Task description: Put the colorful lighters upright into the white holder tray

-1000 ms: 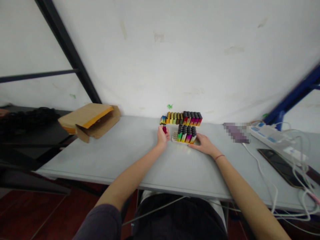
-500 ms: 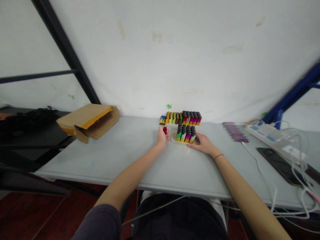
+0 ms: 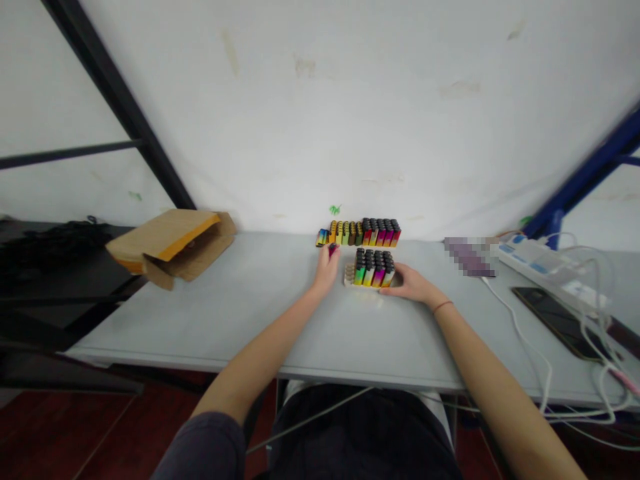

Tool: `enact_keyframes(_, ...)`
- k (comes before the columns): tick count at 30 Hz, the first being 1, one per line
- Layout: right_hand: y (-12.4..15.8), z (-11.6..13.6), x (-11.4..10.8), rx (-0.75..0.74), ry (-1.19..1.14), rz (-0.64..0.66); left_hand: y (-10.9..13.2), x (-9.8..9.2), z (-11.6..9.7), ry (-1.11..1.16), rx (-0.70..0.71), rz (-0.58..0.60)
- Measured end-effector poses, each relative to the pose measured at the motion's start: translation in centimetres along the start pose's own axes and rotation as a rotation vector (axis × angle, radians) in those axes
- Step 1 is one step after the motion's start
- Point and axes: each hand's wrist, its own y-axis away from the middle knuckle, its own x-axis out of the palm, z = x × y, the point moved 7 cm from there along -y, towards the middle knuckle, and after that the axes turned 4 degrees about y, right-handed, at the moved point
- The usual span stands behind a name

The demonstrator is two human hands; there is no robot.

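Observation:
My left hand (image 3: 326, 271) is closed round a purple lighter (image 3: 333, 249), whose dark top end shows above the fingers. In front of me lies a pale tray (image 3: 349, 275) with upright black-topped lighters (image 3: 374, 269) in several colours; bare slots show at its left end. My right hand (image 3: 414, 285) grips the tray's right end, thumb along the front and fingers behind. Against the wall behind it stand more black-topped lighters (image 3: 381, 233) and a yellow-topped group (image 3: 345, 233). At that row's left end, just beyond my left hand, are a few blue lighters (image 3: 321, 237).
An open cardboard box (image 3: 173, 240) rests at the left of the grey table (image 3: 240, 320). On the right are a blurred-out phone (image 3: 470, 259), a black phone (image 3: 555, 321), and a white power strip (image 3: 545, 263) with tangled white cables. The wall (image 3: 300, 133) bounds the back.
My left hand has moved slightly away from me towards the back row and turned, still holding the lighter. My right hand stays on the tray. The view has shifted a little.

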Motion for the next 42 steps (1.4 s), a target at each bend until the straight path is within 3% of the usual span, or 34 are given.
enact_keyframes(4,0.1,-0.1,-0.2,0.029,-0.034,0.024,-0.2,0.1,-0.9,-0.129,0.122,0.079)
enact_keyframes(12,0.6,-0.1,-0.5,0.039,-0.047,0.054,0.5,1.5,-0.2,0.056,0.019,0.288)
enact_keyframes(19,0.5,-0.2,-0.3,0.005,-0.021,0.05,-0.2,1.2,0.7,-0.123,0.192,0.24)
enact_keyframes(26,0.4,-0.7,0.1,-0.01,0.014,0.055,-0.5,1.5,0.7,-0.229,0.297,0.324)
enact_keyframes(38,0.3,-0.5,0.1,-0.031,-0.014,0.051,-0.3,2.3,1.3,-0.22,0.214,0.413)
enact_keyframes(42,0.4,-0.6,0.2,-0.023,-0.016,0.044,0.2,2.3,0.5,-0.335,0.319,0.444)
